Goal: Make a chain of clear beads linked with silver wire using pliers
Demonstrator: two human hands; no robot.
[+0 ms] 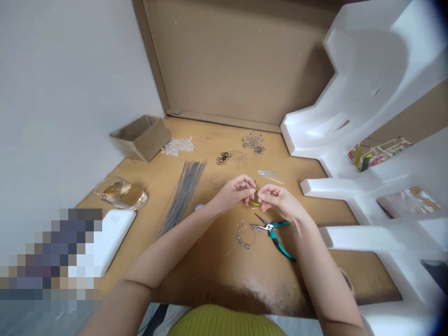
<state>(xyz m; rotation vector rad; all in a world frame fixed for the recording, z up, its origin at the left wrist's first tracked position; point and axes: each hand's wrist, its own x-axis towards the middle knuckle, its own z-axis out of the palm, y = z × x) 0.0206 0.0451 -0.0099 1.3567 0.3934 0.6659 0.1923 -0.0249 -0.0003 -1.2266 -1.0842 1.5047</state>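
My left hand (241,189) and my right hand (275,198) meet over the middle of the table. Thumb and fingers are pinched on each, and what lies between the fingertips is too small to make out. Just behind the fingertips shows a yellow curved thing (255,202), partly hidden. Below the hands, pliers with teal handles (279,241) lie with their jaws apart. Beside the jaws rests a thin wire loop strung with several beads (247,246). A bundle of grey wires (184,193) is left of my left hand. Thin silvery pins or wire pieces (269,174) lie beyond my right hand.
Clear beads (178,146), black rings (223,157) and a pile of small wire pieces (254,142) lie toward the back. At left are a cardboard box (147,140), a glass of liquid (131,195) and a white box (117,231). White moulded foam (336,189) borders the right.
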